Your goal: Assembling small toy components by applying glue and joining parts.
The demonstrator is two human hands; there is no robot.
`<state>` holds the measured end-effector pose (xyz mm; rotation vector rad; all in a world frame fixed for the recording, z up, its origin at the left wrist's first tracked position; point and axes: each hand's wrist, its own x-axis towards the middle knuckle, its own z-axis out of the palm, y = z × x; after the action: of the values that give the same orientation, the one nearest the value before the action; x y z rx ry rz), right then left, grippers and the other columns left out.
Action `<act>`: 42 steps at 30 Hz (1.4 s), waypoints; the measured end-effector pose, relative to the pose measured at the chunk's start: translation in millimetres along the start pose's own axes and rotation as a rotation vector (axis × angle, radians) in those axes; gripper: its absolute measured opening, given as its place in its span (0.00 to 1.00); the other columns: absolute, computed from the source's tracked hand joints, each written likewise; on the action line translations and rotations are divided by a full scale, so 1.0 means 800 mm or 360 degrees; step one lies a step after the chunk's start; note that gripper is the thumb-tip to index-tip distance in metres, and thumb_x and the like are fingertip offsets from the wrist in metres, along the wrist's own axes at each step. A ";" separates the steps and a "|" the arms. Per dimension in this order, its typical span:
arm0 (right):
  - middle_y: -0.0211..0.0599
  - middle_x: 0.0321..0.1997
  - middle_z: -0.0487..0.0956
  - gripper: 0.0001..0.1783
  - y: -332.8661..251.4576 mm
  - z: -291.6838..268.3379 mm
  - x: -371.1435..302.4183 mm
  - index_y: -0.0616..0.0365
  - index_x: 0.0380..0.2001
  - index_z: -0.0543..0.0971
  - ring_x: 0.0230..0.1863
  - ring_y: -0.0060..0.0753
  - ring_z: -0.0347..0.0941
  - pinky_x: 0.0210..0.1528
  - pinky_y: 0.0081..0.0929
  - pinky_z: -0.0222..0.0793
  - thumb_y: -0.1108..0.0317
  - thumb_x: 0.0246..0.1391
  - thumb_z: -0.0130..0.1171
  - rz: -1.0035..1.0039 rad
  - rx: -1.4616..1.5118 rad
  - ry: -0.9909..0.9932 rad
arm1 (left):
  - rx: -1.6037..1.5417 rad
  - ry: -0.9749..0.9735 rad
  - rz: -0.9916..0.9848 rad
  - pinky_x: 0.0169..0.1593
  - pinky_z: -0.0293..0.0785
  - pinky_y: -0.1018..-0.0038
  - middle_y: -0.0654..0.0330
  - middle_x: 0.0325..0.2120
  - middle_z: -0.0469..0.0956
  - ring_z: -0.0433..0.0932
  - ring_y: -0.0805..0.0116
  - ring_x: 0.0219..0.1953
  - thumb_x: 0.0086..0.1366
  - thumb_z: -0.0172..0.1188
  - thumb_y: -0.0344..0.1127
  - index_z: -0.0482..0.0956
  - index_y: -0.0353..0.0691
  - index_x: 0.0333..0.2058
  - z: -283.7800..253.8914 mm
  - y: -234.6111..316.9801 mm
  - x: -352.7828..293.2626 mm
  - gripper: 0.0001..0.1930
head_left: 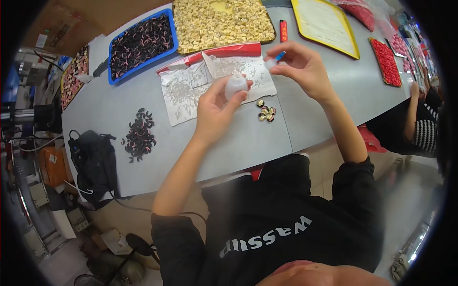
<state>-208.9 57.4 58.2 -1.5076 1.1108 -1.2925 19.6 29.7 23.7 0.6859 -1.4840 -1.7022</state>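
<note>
My left hand (213, 106) is wrapped round a small white squeeze bottle (236, 85), held upright above a white sheet (179, 107) with a red edge, covered in dried clear spots. To its right my right hand (305, 71) pinches a small translucent white piece with a blue tip (280, 56), apart from the bottle; it looks like a nozzle or cap. Just right of the sheet lies a little cluster of joined cream, black and pink pieces (267, 113). Left of my left forearm is a loose pile of curved black and pink pieces (140, 137).
Along the back stand a blue tray (113, 71) of black and pink pieces, a tray of cream pieces (224, 26), a red stick-shaped object (283, 31) and a yellow-rimmed tray (327, 28). Red pieces (385, 62) lie right, near another person's arm. A black bag (95, 162) sits at the left edge.
</note>
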 end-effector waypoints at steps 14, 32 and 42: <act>0.39 0.41 0.77 0.14 -0.014 0.027 0.036 0.67 0.40 0.75 0.46 0.30 0.75 0.47 0.25 0.75 0.84 0.48 0.59 -0.0300 -0.0121 -0.0487 | 0.0167 -0.0029 0.0183 0.45 0.75 0.73 0.57 0.37 0.78 0.78 0.72 0.39 0.61 0.62 0.32 0.74 0.34 0.47 -0.003 -0.019 0.000 0.17; 0.45 0.48 0.73 0.22 -0.015 0.032 0.025 0.71 0.45 0.72 0.46 0.33 0.75 0.52 0.29 0.69 0.84 0.44 0.64 -0.0245 -0.0255 -0.0490 | 0.0251 -0.0002 0.0284 0.38 0.76 0.75 0.55 0.30 0.80 0.80 0.70 0.33 0.59 0.63 0.29 0.76 0.33 0.43 0.002 -0.015 -0.005 0.14; 0.46 0.46 0.74 0.22 -0.006 0.006 0.030 0.71 0.46 0.71 0.47 0.35 0.78 0.43 0.22 0.75 0.86 0.45 0.60 -0.0231 0.0168 -0.0947 | 0.0011 -0.0458 0.0005 0.42 0.75 0.75 0.56 0.33 0.80 0.80 0.70 0.35 0.60 0.61 0.28 0.76 0.32 0.44 -0.004 0.003 -0.009 0.14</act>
<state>-201.9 35.7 68.1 -1.7558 0.5486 -0.8803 26.5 33.7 25.2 0.4540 -1.6848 -1.8533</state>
